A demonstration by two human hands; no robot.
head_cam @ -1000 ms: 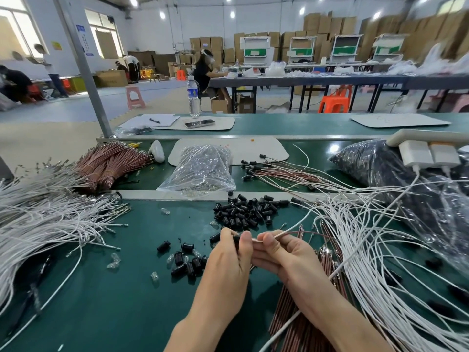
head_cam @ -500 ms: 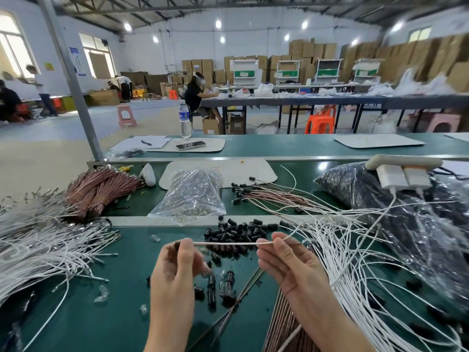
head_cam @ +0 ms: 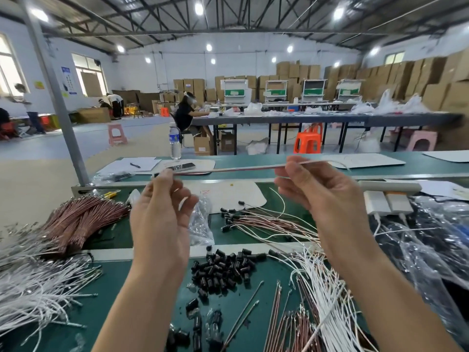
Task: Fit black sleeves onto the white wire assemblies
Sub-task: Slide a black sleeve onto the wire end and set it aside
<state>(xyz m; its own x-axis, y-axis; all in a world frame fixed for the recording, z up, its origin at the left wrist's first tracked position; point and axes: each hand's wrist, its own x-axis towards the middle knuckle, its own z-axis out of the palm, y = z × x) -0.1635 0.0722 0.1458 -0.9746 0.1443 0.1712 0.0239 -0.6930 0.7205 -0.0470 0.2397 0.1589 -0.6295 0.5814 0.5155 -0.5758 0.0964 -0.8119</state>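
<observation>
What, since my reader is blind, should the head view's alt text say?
A left hand and right hand pinch a thin wire stretched nearly level between them above a green bench strewn with black sleeves and white wire bundles; stacked cartons stand far behind.

Your left hand (head_cam: 160,212) and right hand (head_cam: 322,196) pinch one wire (head_cam: 228,169) above the bench (head_cam: 111,301); black sleeves (head_cam: 223,270) lie at 6 o'clock.

head-worn view, facing forward, close over workbench (head_cam: 101,313)
</observation>
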